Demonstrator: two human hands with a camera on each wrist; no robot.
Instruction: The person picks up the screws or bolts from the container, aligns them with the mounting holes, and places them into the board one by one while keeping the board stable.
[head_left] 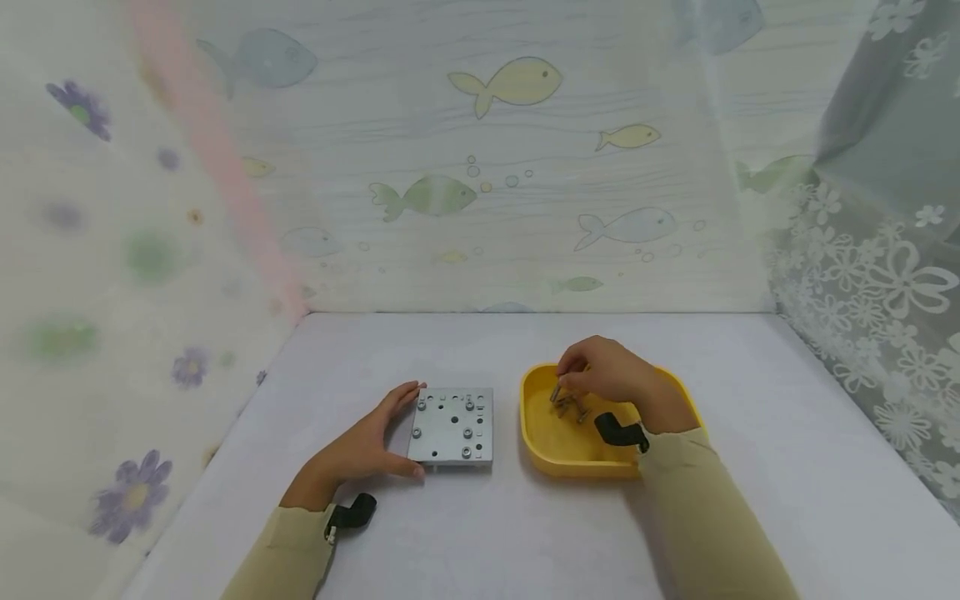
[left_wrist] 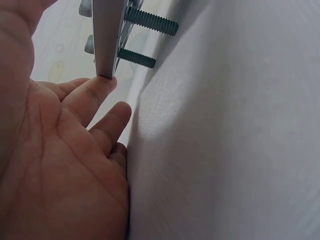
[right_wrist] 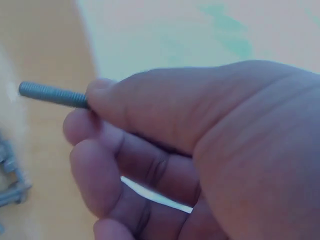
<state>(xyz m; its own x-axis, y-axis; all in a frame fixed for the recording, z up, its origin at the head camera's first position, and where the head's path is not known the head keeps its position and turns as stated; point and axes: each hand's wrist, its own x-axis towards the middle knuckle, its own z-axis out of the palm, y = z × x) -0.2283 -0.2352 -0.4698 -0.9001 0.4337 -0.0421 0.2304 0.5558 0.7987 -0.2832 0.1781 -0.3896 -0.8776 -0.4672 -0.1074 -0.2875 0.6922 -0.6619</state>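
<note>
One bolt (right_wrist: 52, 94), pinched between thumb and fingers of the right hand (head_left: 611, 372) over the yellow tray (head_left: 585, 469), right of centre in the frame, threaded end exposed. Best to lift straight up, clear of the loose bolts (head_left: 581, 414) nearby. With the left hand (head_left: 362, 444) spread against the left side of the metal plate (head_left: 442, 442), below centre, press lightly to avoid tilting, given threaded shanks (left_wrist: 151, 21) jutting underneath.

The right sleeve (head_left: 712, 508) hides the near right corner of the yellow tray (head_left: 592, 469); the near edge of the worktop (head_left: 510, 533) falls outside the head view. The right grip (head_left: 611, 371) covers one end of the pinched bolt (right_wrist: 54, 94). Wrist views cut off the blurred loose bolts (right_wrist: 12, 195) and the metal plate (left_wrist: 106, 40).
</note>
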